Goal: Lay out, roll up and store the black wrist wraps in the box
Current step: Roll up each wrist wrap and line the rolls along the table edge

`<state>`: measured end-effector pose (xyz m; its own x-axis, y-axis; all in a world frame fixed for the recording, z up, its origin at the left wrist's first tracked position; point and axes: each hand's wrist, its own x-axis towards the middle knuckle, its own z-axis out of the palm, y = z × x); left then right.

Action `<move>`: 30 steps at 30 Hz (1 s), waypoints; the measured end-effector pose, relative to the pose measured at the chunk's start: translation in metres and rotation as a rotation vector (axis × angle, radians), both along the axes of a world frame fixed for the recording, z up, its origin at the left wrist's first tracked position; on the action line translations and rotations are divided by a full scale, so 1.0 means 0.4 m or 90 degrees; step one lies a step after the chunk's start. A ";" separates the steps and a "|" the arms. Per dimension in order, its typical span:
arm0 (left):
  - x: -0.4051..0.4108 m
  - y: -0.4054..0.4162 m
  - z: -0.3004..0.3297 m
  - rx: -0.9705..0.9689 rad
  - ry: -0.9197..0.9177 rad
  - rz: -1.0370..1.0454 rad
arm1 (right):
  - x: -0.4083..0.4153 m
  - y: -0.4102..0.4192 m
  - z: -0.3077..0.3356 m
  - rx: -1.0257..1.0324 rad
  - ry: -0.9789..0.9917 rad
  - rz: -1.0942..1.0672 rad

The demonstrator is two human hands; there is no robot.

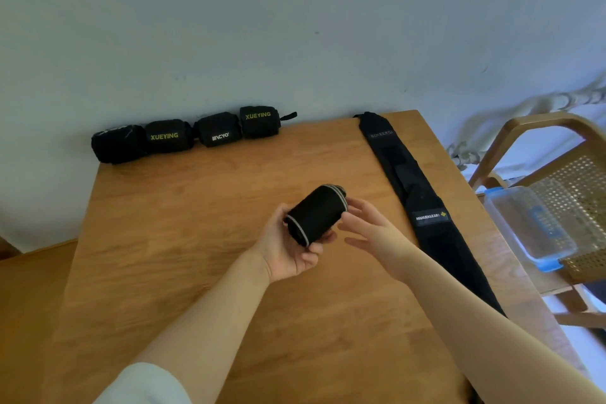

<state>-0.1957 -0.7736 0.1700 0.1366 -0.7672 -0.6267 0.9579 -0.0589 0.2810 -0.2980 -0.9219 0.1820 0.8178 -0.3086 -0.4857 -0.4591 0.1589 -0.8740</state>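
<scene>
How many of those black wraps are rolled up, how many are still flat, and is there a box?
Rolled wraps along the wall: 4
Rolled wrap in the left hand: 1
Flat wraps: cannot tell, they overlap
Clear box: 1
Total countable: 6

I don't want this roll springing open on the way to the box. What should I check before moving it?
1. Left hand has a grip on the rolled wrap: ok, fingers curl under and around it.
2. Roll is tight and even: ok, both grey-edged ends look flush.
3. Loose end fastened: cannot tell, no tab or closure shows.
4. Right hand ready to help: ok, open beside the roll, fingertips near its end.
5. Clear box reachable and open: cannot tell, it sits on the chair to the right; whether a lid is on is unclear.
6. Other wraps done: not ok, long wraps lie unrolled on the table.
</scene>
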 end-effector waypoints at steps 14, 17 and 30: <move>0.180 -0.171 0.004 0.356 -0.398 0.080 | 0.246 -0.115 -0.023 0.280 0.072 -0.337; 0.227 -0.190 0.010 0.382 -0.481 0.080 | 0.357 -0.154 -0.035 0.327 0.110 -0.378; 0.218 -0.107 -0.021 0.455 -0.519 0.196 | 0.483 -0.198 -0.085 0.080 0.145 -0.169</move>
<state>-0.1086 -0.8164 0.1617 0.8273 -0.1313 -0.5461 0.5055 -0.2498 0.8259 -0.1047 -1.0010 0.1480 0.5844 -0.4219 -0.6931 -0.5676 0.3978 -0.7208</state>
